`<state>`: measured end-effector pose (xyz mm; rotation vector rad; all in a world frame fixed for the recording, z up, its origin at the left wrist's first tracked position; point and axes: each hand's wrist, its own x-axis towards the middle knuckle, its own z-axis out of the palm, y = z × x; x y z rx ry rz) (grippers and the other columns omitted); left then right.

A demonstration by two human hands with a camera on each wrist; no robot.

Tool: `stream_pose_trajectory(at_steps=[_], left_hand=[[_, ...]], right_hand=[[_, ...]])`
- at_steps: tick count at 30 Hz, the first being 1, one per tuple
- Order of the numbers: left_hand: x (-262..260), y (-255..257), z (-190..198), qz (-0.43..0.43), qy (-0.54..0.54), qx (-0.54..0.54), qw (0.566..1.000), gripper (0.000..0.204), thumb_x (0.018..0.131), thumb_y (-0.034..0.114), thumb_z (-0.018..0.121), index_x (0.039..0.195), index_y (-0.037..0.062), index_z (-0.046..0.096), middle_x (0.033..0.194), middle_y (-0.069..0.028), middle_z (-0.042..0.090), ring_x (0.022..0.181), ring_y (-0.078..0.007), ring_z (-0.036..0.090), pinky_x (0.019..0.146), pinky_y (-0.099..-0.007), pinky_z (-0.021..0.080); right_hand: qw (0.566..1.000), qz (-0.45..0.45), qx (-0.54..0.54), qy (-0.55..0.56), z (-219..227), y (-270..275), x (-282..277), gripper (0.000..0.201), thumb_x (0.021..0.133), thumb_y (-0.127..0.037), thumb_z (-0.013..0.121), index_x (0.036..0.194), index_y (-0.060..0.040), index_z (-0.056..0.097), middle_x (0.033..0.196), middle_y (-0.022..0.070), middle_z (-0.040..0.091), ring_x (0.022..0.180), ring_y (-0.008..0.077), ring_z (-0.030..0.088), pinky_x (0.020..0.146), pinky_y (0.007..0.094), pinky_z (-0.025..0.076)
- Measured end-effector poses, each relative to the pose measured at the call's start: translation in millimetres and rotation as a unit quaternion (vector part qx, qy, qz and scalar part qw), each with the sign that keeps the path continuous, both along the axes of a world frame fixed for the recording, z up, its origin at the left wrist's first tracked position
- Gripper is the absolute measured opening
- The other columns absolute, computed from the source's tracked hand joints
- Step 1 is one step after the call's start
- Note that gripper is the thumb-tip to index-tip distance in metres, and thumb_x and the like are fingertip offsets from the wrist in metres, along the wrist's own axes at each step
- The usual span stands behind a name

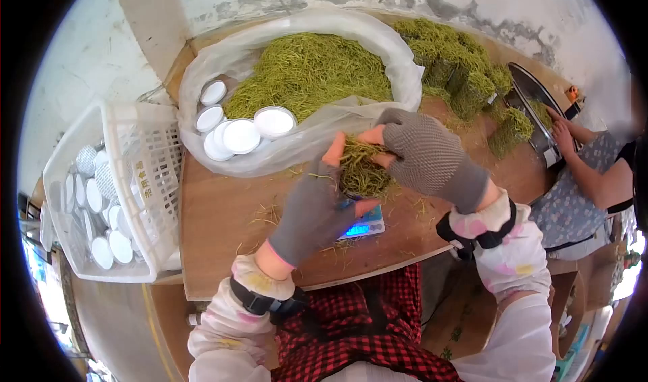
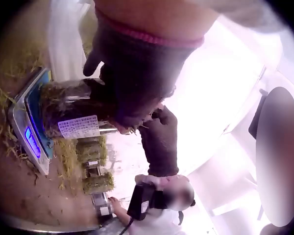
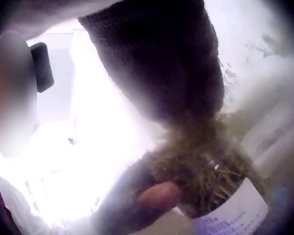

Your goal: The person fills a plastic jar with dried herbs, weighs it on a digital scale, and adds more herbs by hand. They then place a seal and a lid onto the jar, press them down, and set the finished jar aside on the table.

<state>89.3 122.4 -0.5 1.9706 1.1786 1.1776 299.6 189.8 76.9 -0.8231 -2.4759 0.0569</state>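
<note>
A clear jar (image 2: 71,110) with a white printed label stands on a small scale (image 1: 364,225) whose display glows blue. Thin green dried strands (image 1: 361,169) fill the jar and rise above its rim. My gloved left hand (image 1: 307,206) holds the jar near its top, thumb in front and fingers at the far side. With its bare fingertips, my gloved right hand (image 1: 425,149) pinches strands at the jar's mouth. In the right wrist view the strands bulge between the right hand (image 3: 161,58) and the label (image 3: 240,210).
Behind the hands, a clear plastic bag (image 1: 297,24) holds a heap of strands (image 1: 317,71) and several white lids (image 1: 241,136). A white basket (image 1: 155,193) of lids stands left. Several filled jars (image 1: 472,95) stand back right, near another person (image 1: 587,172) at a round metal tray (image 1: 536,98).
</note>
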Motion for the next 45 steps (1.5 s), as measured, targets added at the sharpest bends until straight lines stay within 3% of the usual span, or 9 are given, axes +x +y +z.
stream_pose_trajectory(at_steps=[2, 9, 14, 18, 24, 30, 34, 38, 45], left_hand=[[1.2, 1.7, -8.4, 0.014, 0.002, 0.072, 0.997, 0.107, 0.079, 0.026, 0.090, 0.160, -0.0022, 0.026, 0.142, -0.0287, 0.054, 0.130, -0.0448, 0.055, 0.108, -0.0477, 0.046], [4.7, 1.8, -17.9, -0.006, -0.093, 0.003, 0.996, 0.098, 0.080, 0.026, 0.091, 0.156, -0.0011, 0.037, 0.144, -0.0245, 0.055, 0.135, -0.0346, 0.055, 0.112, -0.0441, 0.044], [0.3, 0.9, -8.1, 0.021, 0.040, 0.117, 0.992, 0.083, 0.078, 0.022, 0.089, 0.147, 0.0043, 0.047, 0.145, -0.0268, 0.052, 0.131, -0.0452, 0.054, 0.108, -0.0492, 0.048], [0.4, 1.6, -11.6, 0.023, 0.025, 0.123, 0.992, 0.081, 0.078, 0.022, 0.089, 0.146, 0.0051, 0.048, 0.146, -0.0271, 0.051, 0.130, -0.0464, 0.055, 0.107, -0.0497, 0.049], [-5.6, -12.8, -6.6, 0.051, 0.030, 0.130, 0.990, 0.100, 0.078, 0.029, 0.091, 0.158, 0.0058, 0.035, 0.155, -0.0256, 0.042, 0.144, -0.0410, 0.042, 0.119, -0.0481, 0.036], [-42.3, -41.9, -8.2, 0.134, -0.016, 0.071, 0.988, 0.098, 0.081, 0.024, 0.090, 0.159, 0.0037, 0.035, 0.154, -0.0203, 0.044, 0.143, -0.0384, 0.044, 0.115, -0.0463, 0.041], [-62.3, -67.1, -13.3, 0.180, -0.061, -0.036, 0.981, 0.098, 0.083, 0.027, 0.090, 0.162, 0.0104, 0.033, 0.160, -0.0106, 0.042, 0.144, -0.0302, 0.047, 0.113, -0.0480, 0.043], [-62.9, -74.9, -15.2, 0.220, -0.111, -0.070, 0.967, 0.090, 0.087, 0.022, 0.086, 0.160, 0.0104, 0.036, 0.157, -0.0105, 0.045, 0.144, -0.0304, 0.047, 0.113, -0.0461, 0.043], [-56.1, -71.0, -21.2, 0.182, -0.063, -0.046, 0.980, 0.081, 0.091, 0.018, 0.081, 0.159, 0.0109, 0.038, 0.151, -0.0154, 0.048, 0.132, -0.0258, 0.054, 0.106, -0.0411, 0.049]], right_hand=[[0.999, 0.024, -0.042, -0.006, 10.3, -9.1, 5.5, 0.024, 0.089, -0.021, 0.078, 0.108, -0.0083, 0.074, 0.103, 0.0149, 0.068, 0.092, 0.0365, 0.068, 0.078, 0.0440, 0.055], [0.994, 0.009, -0.070, -0.087, 9.5, -22.5, -4.8, 0.031, 0.094, -0.036, 0.071, 0.106, -0.0076, 0.076, 0.115, 0.0196, 0.067, 0.110, 0.0401, 0.063, 0.093, 0.0519, 0.050], [0.992, -0.005, -0.111, -0.052, -24.8, -8.9, -18.8, 0.028, 0.094, -0.037, 0.073, 0.107, -0.0126, 0.079, 0.142, 0.0247, 0.053, 0.139, 0.0470, 0.041, 0.117, 0.0536, 0.032], [0.995, 0.001, -0.095, -0.041, -25.1, -17.0, -11.0, 0.033, 0.098, -0.042, 0.065, 0.114, -0.0174, 0.079, 0.149, 0.0275, 0.048, 0.137, 0.0469, 0.046, 0.118, 0.0542, 0.033], [0.973, 0.051, -0.122, 0.191, -14.5, -31.7, 16.6, 0.028, 0.097, -0.020, 0.071, 0.124, -0.0129, 0.073, 0.139, 0.0196, 0.057, 0.129, 0.0347, 0.057, 0.107, 0.0405, 0.046], [0.937, -0.127, -0.246, 0.212, -24.9, -44.9, 70.9, 0.022, 0.101, -0.014, 0.068, 0.121, -0.0065, 0.072, 0.105, 0.0047, 0.067, 0.091, 0.0109, 0.058, 0.077, 0.0291, 0.047], [0.934, -0.137, -0.288, 0.163, -76.7, -63.7, 90.9, 0.023, 0.099, -0.018, 0.071, 0.118, -0.0062, 0.073, 0.104, 0.0080, 0.069, 0.090, 0.0170, 0.064, 0.076, 0.0310, 0.051], [0.987, -0.025, -0.159, 0.022, -99.7, -104.6, 54.2, 0.032, 0.091, -0.017, 0.074, 0.121, -0.0091, 0.070, 0.115, 0.0157, 0.069, 0.103, 0.0364, 0.068, 0.084, 0.0420, 0.057], [0.987, 0.104, -0.108, -0.052, -132.3, -129.8, 8.0, 0.039, 0.089, -0.024, 0.075, 0.124, -0.0091, 0.068, 0.123, 0.0139, 0.067, 0.115, 0.0354, 0.063, 0.096, 0.0490, 0.052]])
